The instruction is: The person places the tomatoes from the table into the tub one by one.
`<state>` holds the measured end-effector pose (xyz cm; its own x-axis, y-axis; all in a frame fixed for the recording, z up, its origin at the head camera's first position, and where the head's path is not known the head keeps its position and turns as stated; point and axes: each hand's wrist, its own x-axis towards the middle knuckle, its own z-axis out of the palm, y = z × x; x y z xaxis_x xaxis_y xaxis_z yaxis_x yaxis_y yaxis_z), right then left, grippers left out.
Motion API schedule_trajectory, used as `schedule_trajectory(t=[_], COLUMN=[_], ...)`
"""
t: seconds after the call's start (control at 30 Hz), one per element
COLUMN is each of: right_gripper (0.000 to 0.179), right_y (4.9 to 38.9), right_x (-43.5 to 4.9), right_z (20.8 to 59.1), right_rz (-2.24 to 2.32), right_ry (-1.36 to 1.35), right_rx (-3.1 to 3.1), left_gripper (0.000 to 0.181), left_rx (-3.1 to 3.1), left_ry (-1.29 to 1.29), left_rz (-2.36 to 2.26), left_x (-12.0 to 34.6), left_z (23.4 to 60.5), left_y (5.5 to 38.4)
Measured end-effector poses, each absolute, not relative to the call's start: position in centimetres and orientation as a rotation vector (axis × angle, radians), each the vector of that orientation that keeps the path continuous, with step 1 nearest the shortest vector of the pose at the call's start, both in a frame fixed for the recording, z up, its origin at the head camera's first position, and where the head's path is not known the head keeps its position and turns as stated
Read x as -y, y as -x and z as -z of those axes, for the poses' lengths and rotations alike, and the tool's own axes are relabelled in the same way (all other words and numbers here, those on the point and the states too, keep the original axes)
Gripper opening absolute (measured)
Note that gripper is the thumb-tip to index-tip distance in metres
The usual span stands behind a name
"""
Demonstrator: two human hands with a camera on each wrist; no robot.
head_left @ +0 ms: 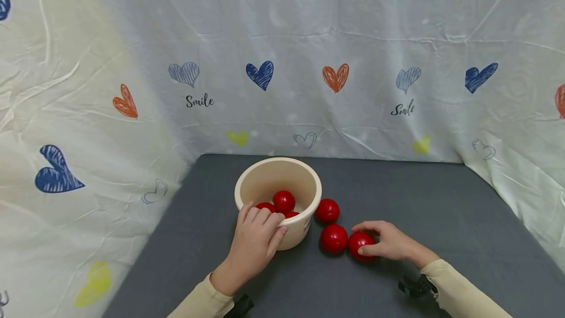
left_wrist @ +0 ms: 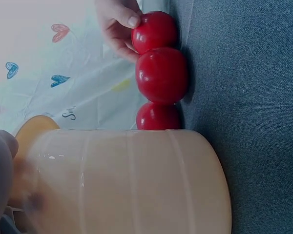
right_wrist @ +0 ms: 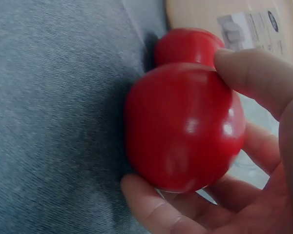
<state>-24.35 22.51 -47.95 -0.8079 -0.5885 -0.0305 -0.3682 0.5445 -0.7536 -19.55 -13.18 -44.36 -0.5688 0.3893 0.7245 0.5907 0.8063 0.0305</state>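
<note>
My left hand (head_left: 253, 239) grips the near rim of a cream plastic bucket (head_left: 293, 237), fingers over the edge and thumb outside. Inside the bucket lie several glossy red balls (head_left: 284, 201), partly hidden by the rim and hand. To the right of the bucket, my right hand (head_left: 393, 242) holds a red ball (right_wrist: 180, 126), its thumb on one side and fingers curled round the other. That ball stands at the table surface, right against a second red ball (head_left: 334, 239). A third red ball (head_left: 327, 210) sits behind, close to the bucket wall.
A dark grey cloth (head_left: 419, 200) covers the table. Behind it and at both sides hangs a pale curtain (head_left: 371, 63) printed with hearts and the word "Smile". A label (right_wrist: 254, 31) shows on the bucket's side in the right wrist view.
</note>
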Motion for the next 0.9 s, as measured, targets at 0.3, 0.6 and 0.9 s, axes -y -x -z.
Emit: schedule_trajectory(t=[0.3, 0.6, 0.9], right_gripper=[0.043, 0.043, 0.043], right_y=[24.1, 24.6, 27.7], right_x=[-22.4, -23.3, -23.3], right_z=[47.9, 47.3, 40.9], right_rz=[1.165, 1.197, 1.13], right_ry=[0.806, 0.806, 0.799], right_rx=[-2.502, -2.502, -2.613], left_gripper=[0.015, 0.016, 0.016], left_rx=[2.245, 2.228, 2.217], left_ry=[0.717, 0.725, 0.727], left_rz=[0.352, 0.356, 0.35], left_x=[13.2, 13.0, 13.1], left_z=[44.4, 44.5, 44.5], left_y=[19.6, 19.7, 19.9])
